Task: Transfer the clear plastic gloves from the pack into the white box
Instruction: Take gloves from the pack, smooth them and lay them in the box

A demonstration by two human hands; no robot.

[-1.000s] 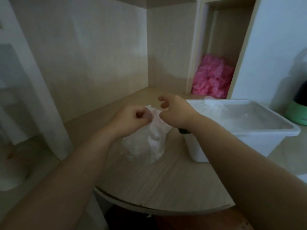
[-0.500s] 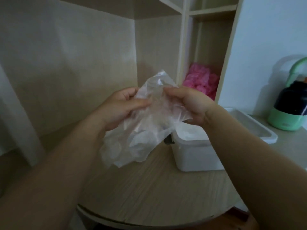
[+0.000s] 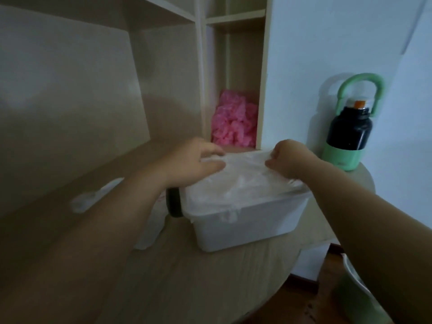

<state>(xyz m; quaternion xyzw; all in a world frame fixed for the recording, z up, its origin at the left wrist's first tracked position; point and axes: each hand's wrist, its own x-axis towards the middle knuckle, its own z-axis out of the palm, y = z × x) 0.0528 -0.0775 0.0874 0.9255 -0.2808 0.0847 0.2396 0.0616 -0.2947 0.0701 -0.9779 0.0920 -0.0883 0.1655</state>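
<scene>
At mid-frame, the left hand and right hand each grip an edge of crumpled clear plastic, stretched over the top of a white box on the worktop. A green bottle stands at right.

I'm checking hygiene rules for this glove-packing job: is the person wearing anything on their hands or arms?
Nothing visible. The left hand and right hand wear no gloves, and no ring, watch or bracelet shows. The left forearm and right forearm are uncovered to the frame edge; no sleeve shows.
</scene>
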